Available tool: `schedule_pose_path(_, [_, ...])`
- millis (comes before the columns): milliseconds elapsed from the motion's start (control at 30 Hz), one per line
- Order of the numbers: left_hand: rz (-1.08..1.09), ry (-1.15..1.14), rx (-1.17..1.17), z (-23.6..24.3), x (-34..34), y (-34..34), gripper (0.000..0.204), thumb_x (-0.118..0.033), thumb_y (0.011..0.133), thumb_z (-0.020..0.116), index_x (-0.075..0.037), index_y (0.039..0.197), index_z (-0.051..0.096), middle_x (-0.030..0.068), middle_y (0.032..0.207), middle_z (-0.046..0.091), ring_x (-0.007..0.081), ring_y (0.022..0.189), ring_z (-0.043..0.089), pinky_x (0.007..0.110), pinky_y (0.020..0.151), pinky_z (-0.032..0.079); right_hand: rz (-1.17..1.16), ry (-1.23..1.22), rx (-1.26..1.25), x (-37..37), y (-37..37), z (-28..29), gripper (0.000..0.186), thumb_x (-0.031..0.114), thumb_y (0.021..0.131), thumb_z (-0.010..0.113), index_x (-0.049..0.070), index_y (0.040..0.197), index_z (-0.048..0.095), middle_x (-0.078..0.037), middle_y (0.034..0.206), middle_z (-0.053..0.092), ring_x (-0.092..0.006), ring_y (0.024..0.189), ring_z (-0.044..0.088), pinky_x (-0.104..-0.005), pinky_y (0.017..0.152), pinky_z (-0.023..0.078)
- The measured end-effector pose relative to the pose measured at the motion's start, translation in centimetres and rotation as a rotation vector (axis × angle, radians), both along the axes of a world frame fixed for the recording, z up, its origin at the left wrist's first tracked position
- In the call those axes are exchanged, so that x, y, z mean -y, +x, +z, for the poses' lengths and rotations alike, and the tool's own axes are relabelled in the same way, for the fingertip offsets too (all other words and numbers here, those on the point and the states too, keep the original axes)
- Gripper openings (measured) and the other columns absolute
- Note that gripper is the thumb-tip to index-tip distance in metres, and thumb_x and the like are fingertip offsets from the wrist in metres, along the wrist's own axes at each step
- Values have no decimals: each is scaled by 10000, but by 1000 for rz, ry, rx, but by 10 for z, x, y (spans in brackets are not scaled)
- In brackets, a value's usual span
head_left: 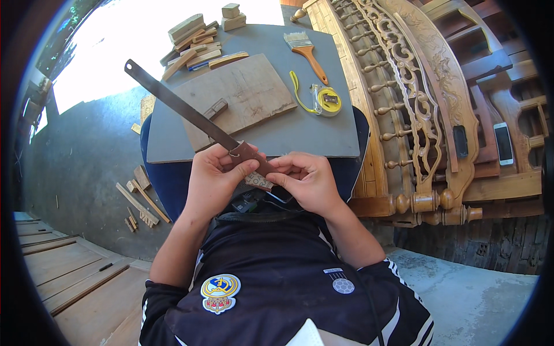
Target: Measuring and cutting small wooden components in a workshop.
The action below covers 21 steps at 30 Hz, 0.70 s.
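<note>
A long, flat dark metal strip [179,108] with a hole in its far end slants over the table toward my lap. Its near end is wrapped in reddish-brown sandpaper [248,154], whose pale printed back shows at the lower edge. My left hand [212,180] grips the wrapped end, thumb on top and fingers beneath. With thumb and fingers, my right hand [311,183] pinches the sandpaper's near right edge. Beyond them, a wooden board [254,98] lies on the grey tabletop [332,138], with a small dark wood piece [214,109] on it.
A yellow tape measure [327,101] and a paintbrush [307,56] lie on the table's right. Wood offcuts [193,43] are piled at its far left. Carved wooden furniture parts [404,98] stand along the right, with a white phone [503,143] on them. Wood strips [138,203] lie on the floor.
</note>
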<state>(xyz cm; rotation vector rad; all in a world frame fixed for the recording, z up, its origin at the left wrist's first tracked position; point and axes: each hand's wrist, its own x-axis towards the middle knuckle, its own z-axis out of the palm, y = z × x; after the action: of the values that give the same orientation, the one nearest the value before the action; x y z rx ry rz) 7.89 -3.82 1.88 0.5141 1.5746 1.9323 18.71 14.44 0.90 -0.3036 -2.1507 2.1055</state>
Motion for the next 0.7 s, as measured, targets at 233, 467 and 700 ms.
schedule_pose_path(233, [72, 10, 202, 2, -1, -3, 314, -46, 954, 729, 59, 1241, 659, 149, 1139, 748, 214, 1036, 732, 332, 949, 582, -167, 327, -334, 5, -2, -3, 197, -62, 853, 762, -12, 1043, 760, -109, 892, 722, -195, 761, 731, -284, 679, 582])
schedule_pose_path(467, [71, 98, 87, -3, -7, 9, 443, -52, 994, 676, 80, 1396, 544, 190, 1292, 686, 236, 1199, 673, 360, 1013, 563, -221, 983, -612, 8, -5, -16, 318, -40, 746, 812, 39, 1050, 763, -98, 905, 654, -256, 743, 654, -357, 655, 550])
schedule_pose_path(700, [39, 85, 150, 11, -3, 1, 409, -41, 998, 664, 75, 1377, 564, 185, 1285, 692, 240, 1187, 680, 364, 1010, 564, -92, 518, -417, -1, -5, 11, 318, 34, 766, 875, 32, 1061, 755, -90, 1039, 718, -219, 928, 720, -296, 796, 579])
